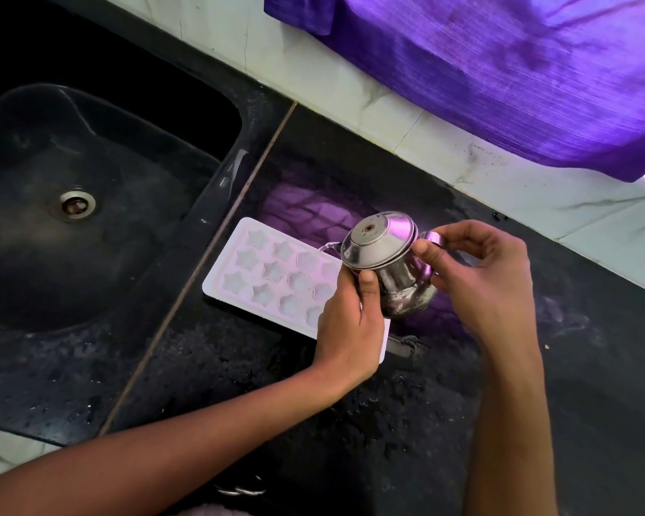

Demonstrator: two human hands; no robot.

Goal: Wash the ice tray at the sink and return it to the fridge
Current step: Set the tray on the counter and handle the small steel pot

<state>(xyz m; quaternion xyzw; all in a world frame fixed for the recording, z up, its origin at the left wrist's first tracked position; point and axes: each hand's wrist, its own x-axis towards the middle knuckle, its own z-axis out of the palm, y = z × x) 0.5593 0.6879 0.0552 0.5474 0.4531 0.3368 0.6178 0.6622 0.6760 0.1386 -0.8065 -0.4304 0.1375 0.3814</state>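
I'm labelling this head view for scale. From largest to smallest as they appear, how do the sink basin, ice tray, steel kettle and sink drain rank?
1. Sink basin
2. Ice tray, partly hidden by the left hand
3. Steel kettle, held nearer the camera, so its lead over nothing but the drain is sure
4. Sink drain

From my seat I see a white plastic ice tray with star-shaped moulds (272, 273) lying flat on the black speckled stone counter (369, 404), just right of the black sink basin (90, 225) with its round metal drain (73, 205) at nine o'clock. Over the tray's three o'clock end, a small lidded stainless steel pot (386, 266) is tilted towards nine o'clock, a thin stream of water at its spout; my left hand (350, 322) cups its body and my right hand (477, 277) pinches its handle. A purple cloth (499, 68) hangs at one o'clock against the white tiled wall (350, 87).
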